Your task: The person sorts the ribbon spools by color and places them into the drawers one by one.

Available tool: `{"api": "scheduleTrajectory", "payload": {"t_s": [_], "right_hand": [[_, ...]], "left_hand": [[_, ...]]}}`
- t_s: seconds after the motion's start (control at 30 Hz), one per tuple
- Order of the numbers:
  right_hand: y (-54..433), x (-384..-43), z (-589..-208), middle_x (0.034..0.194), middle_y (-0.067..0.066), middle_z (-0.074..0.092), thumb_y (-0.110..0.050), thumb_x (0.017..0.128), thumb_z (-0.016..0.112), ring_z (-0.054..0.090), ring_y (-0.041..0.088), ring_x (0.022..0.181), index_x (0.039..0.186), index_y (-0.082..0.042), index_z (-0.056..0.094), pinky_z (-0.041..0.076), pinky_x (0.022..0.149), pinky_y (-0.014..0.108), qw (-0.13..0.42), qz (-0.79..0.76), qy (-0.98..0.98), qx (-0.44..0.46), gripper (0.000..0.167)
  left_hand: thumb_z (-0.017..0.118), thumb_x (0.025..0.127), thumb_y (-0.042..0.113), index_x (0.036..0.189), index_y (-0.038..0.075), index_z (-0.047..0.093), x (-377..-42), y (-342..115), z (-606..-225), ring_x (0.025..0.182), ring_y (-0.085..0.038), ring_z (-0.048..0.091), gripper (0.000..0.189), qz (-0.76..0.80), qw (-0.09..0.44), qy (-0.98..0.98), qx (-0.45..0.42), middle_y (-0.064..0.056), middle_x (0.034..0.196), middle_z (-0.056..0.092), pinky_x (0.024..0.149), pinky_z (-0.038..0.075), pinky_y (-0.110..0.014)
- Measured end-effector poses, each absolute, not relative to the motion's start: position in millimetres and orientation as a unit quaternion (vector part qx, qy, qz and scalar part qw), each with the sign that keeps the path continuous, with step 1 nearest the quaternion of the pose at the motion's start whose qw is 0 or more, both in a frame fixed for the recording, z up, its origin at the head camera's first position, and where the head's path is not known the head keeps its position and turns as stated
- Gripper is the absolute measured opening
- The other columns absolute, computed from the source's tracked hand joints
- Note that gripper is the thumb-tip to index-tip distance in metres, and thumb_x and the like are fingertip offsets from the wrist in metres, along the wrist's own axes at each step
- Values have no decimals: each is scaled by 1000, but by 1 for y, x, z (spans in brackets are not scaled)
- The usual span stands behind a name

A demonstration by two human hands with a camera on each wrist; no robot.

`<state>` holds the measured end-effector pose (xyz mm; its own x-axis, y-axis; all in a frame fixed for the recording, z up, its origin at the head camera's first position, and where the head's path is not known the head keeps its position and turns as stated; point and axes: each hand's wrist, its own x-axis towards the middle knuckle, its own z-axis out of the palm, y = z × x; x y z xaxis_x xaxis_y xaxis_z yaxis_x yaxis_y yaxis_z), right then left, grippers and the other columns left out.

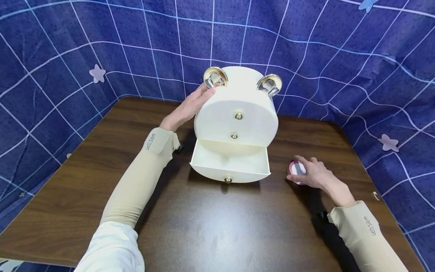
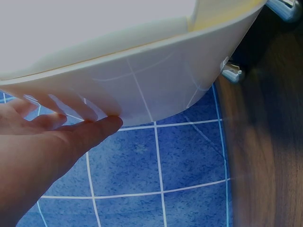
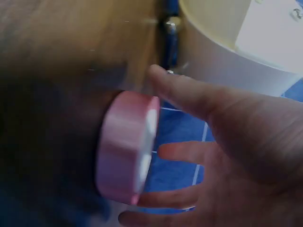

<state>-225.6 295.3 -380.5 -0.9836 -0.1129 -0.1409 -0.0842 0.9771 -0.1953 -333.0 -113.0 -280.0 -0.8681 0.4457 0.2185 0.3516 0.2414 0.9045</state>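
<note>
A white rounded drawer cabinet with two shiny metallic ears stands on the table, its bottom drawer pulled out. My left hand rests against the cabinet's upper left side, just below the left ear. In the left wrist view its extended fingers lie along the curved white wall. To the right of the drawer, a round pink roll with a white face sits on the tabletop. My right hand reaches over it, thumb and fingers spread around its edge, the thumb standing apart from the pink rim in the right wrist view.
The brown wooden table extends around the cabinet. A blue cloth with white grid lines hangs behind and at the sides. Small round knobs stick out from the cabinet front. A small pale thing lies by the right table edge.
</note>
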Motion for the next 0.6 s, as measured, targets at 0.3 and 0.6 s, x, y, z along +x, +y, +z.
{"api": "scheduleTrajectory", "payload": {"t_s": [0.3,0.6], "right_hand": [[292,-231,-387,108,29,53,-45,76,75,56,44,93,131,-7,52,47,65,47,51,-118,989,-66,71],[279,-230,-369,101,19,60,-40,77,74,53,31,97,128,-9,56,44,62,35,29,-134,986,-94,62]], "left_hand": [[38,102,43,151,20,28,-325,-113,-275,123,-16,50,55,550,47,797,247,-6,145,44,110,36,-38],[40,102,44,152,26,28,-336,-112,-281,128,-14,45,54,545,35,800,248,-2,151,39,112,33,-37]]}}
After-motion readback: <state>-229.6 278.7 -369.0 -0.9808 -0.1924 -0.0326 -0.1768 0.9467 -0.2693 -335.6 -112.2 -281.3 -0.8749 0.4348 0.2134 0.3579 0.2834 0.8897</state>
